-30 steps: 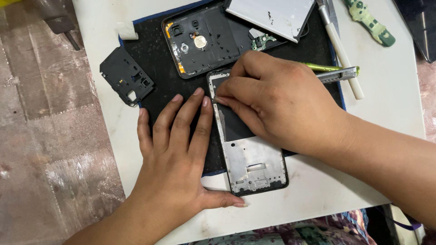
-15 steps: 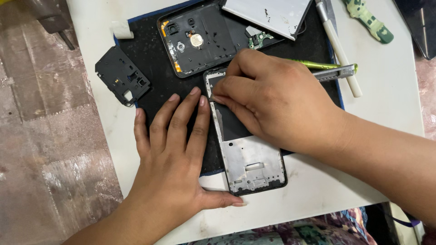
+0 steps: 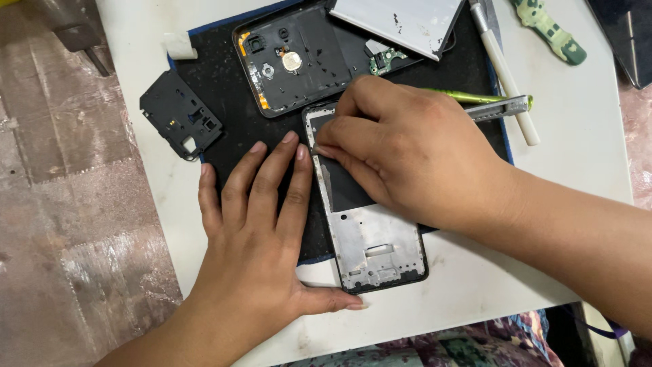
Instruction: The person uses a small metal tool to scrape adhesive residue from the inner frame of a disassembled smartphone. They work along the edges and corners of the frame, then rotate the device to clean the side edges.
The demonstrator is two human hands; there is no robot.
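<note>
A phone middle frame (image 3: 377, 248), silver metal with a dark panel in its upper half, lies lengthwise on a black work mat (image 3: 224, 102). My left hand (image 3: 261, 224) rests flat on the mat just left of the frame, fingers spread, with the thumb running along the frame's bottom edge. My right hand (image 3: 414, 153) covers the frame's upper part. Its fingers are curled and the tips pinch at the frame's upper left edge. What sits under those fingertips is hidden.
Behind the frame lie a black phone back housing (image 3: 292, 61) with a round coin part, a small green circuit board (image 3: 386, 60) and a grey-white panel (image 3: 401, 20). A black plastic cover (image 3: 178, 115) overhangs the mat's left edge. A green-handled tool (image 3: 475, 97), a metal cutter (image 3: 502, 109) and a white stick (image 3: 506, 68) lie to the right.
The view has shifted slightly. Both hands stay in the same place on the frame and mat, and the right fingertips keep working at the frame's upper left edge.
</note>
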